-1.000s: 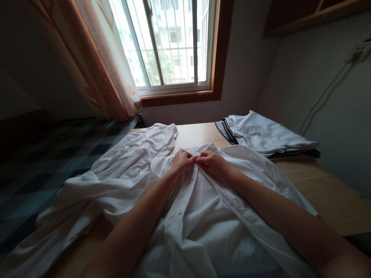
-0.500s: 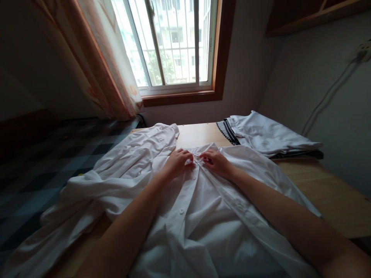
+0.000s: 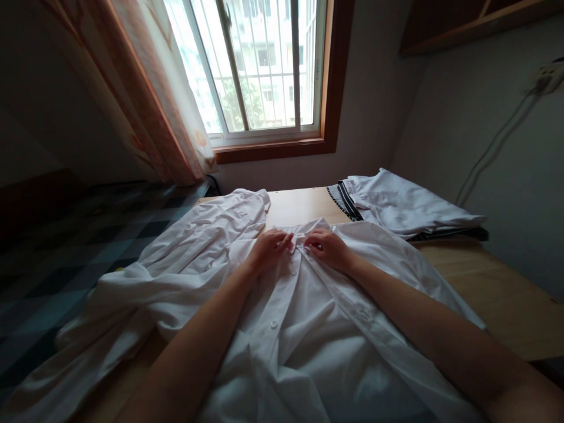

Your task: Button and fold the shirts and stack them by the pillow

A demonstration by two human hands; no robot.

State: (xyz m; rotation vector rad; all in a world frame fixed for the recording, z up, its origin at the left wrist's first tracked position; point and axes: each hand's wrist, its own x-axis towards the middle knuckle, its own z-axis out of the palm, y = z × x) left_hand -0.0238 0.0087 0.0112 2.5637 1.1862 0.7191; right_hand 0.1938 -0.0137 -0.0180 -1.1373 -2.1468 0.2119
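Note:
A white button-up shirt (image 3: 304, 346) lies front up on the wooden table, its collar toward the window and its lower front parted. At the neck, my left hand (image 3: 271, 248) is closed with thumb and fingers on the edge of the placket just under the collar. Close beside it, my right hand (image 3: 328, 248) pinches the opposite front edge at the same height. Small white buttons run down the left placket; one button (image 3: 274, 324) shows plainly. Whatever button sits between my fingertips is hidden.
Another crumpled white garment (image 3: 207, 229) spreads at the left, by a dark checked bedspread (image 3: 106, 235). Folded white clothes with black striped trim (image 3: 409, 202) lie on the table (image 3: 497, 294) at the back right. A window (image 3: 264, 70) and curtain (image 3: 158, 117) are behind.
My left fingers have straightened slightly and shifted at the collar. My right hand stays almost in place, and the shirt lies nearly the same.

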